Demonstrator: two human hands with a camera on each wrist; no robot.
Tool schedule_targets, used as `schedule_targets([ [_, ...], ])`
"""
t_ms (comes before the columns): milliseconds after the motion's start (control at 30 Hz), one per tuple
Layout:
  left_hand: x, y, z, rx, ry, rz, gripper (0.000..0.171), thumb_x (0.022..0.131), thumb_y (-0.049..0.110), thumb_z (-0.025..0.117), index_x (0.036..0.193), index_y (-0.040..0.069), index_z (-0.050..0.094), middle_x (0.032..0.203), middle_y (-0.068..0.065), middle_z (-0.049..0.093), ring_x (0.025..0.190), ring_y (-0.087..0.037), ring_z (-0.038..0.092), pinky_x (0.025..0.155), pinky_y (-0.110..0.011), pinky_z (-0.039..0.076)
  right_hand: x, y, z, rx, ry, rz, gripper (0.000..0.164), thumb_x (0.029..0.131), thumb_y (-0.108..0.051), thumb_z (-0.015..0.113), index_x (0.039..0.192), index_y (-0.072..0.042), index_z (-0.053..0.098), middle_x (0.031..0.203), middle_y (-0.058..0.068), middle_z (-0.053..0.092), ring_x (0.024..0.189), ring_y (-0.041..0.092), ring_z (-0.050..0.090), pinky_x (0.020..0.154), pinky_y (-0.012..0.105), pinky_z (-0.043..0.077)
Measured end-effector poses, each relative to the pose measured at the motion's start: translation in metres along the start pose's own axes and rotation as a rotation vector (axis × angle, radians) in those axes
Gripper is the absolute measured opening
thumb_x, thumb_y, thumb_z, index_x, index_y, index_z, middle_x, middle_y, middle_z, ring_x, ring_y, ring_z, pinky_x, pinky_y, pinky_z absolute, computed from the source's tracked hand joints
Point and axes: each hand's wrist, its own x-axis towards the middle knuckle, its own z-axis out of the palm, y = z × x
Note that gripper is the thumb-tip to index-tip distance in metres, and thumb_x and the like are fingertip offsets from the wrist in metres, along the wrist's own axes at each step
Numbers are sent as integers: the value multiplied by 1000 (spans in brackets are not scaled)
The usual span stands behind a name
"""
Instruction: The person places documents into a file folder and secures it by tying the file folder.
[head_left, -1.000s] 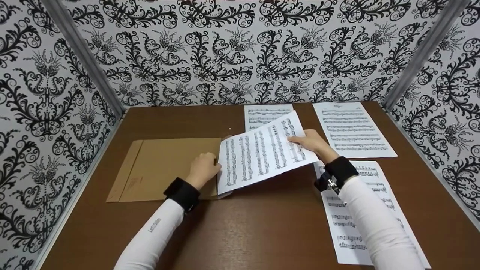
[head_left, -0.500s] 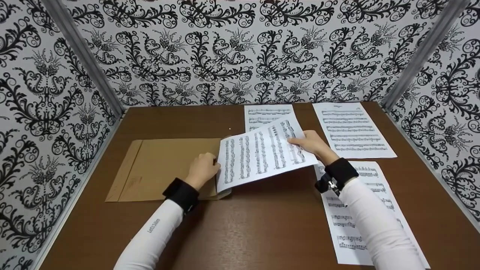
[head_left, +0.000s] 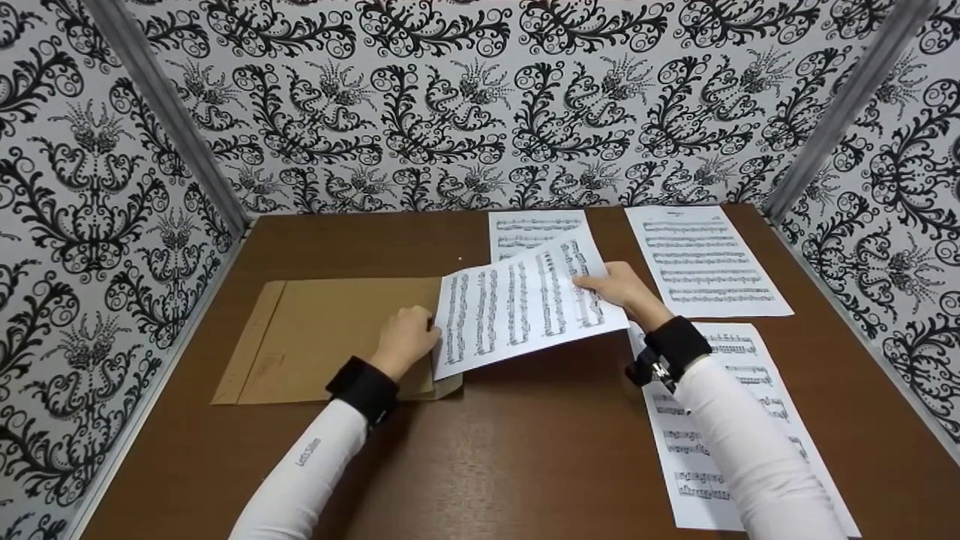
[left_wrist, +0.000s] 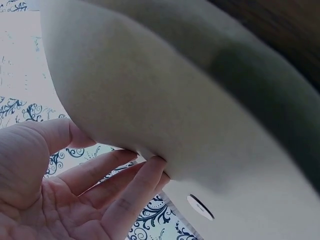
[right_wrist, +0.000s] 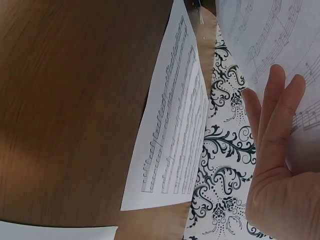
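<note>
The right hand (head_left: 621, 287) grips a page of sheet music (head_left: 517, 307) at its right end, thumb on the printed face and fingers beneath. The left hand (head_left: 409, 337) pinches the right edge of a brown envelope (head_left: 322, 315) between thumb and fingertips; the left wrist view shows the edge bowed up at the pinch. The held page slants between the two hands, right end raised off the table (head_left: 480, 465), left edge at the envelope's right-hand mouth — whether any of it lies inside, I cannot tell.

The envelope lies flat on the left side of the table, a faint reddish stamp (head_left: 270, 365) toward its near left part. Beyond the held page, partly covered by it, lies a far sheet (head_left: 536, 225). A second printed sheet (head_left: 701, 262) lies at the far right, and a third sheet (head_left: 690, 480) at the near right, under the right forearm — its sleeve (head_left: 757, 442) white. Black-and-white scrollwork walls (head_left: 450, 112) enclose the table left, right and far.
</note>
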Motion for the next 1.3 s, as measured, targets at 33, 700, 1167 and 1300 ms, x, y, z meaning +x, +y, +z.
schedule_targets([
  [33, 0, 0, 0, 5, 2, 0, 30, 88, 14, 66, 63, 12, 51, 78, -16, 71, 66, -25, 57, 59, -36, 44, -1, 0, 1, 18, -10, 9, 44, 100, -17, 64, 129, 16, 57, 69, -8, 68, 56, 4, 68, 57, 20, 58],
  [700, -4, 8, 7, 79, 85, -23, 16, 85, 13, 74, 73, 5, 66, 90, -20, 76, 81, -40, 73, 58, -47, 50, -7, -2, 23, 38, -20, 16, 44, 99, -16, 65, 133, 10, 58, 79, -4, 71, 62, 6, 71, 62, 22, 61],
  [1167, -9, 16, 12, 130, 165, 6, 12, 83, 6, 77, 78, -1, 68, 87, -23, 76, 79, -42, 74, 62, -52, 58, -2, 1, 41, 77, -47, -30, 39, 100, -14, 64, 132, 8, 59, 87, 0, 74, 66, 8, 73, 64, 24, 62],
  [1300, -10, 17, 13, 132, 187, 12, 13, 82, 5, 77, 75, 0, 68, 85, -22, 76, 77, -40, 75, 59, -50, 57, -1, 1, 47, 63, -37, -38, 39, 100, -14, 64, 133, 6, 60, 93, 7, 76, 67, 8, 73, 64, 24, 62],
])
